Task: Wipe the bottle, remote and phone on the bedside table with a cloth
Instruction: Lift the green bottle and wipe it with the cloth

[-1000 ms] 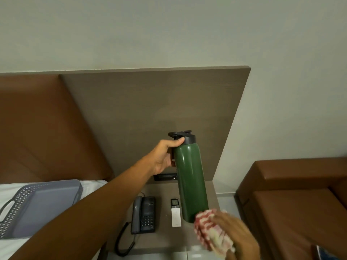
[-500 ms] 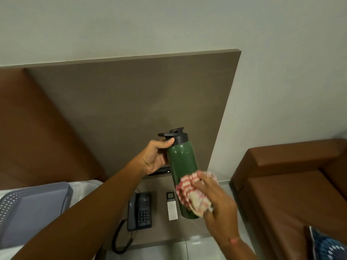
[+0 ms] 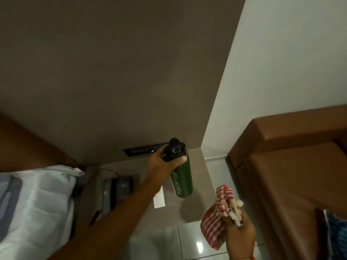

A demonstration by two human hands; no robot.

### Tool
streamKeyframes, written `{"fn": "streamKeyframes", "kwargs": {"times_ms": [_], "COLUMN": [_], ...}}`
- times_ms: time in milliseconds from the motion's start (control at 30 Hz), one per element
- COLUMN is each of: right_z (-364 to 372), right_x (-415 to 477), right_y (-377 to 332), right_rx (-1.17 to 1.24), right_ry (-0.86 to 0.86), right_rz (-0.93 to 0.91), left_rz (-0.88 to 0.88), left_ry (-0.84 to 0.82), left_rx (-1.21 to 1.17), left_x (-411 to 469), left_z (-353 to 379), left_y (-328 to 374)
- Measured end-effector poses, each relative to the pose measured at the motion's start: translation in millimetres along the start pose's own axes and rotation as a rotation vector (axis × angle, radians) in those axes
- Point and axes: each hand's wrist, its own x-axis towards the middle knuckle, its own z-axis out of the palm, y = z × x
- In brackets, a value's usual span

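The cloth (image 3: 216, 217) has left the bottle (image 3: 183, 180) — right hand (image 3: 239, 235) withdrawn.

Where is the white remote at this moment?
In the head view the remote lies flat on the bedside table, between the phone on its left and the green bottle on its right, partly hidden by the left hand's forearm.

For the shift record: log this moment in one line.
left hand: grips green metal bottle near cap | right hand: holds red-striped cloth, off bottle
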Motion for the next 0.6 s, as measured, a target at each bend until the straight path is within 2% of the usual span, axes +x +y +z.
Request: {"fn": "streamKeyframes", "kwargs": {"times_ms": [167, 267, 600], "right_z": [17, 26, 41], "right_x": [59, 77, 94], "right_y": [56, 79, 96], "right_rx": [0.154, 0.193, 0.284], "right_ry": [0.056, 0.059, -0.020], "right_rz": [0.238, 0.320, 0.376], "left_rz": [0.080, 0.133, 0.250], "left_ry": [0.084, 0.089, 0.066], "left_rx": [0.121, 0.144, 0.230], "left_x": [14, 22, 46], "left_z": [33, 44, 58], "left_y": [-102, -137, -179]}}
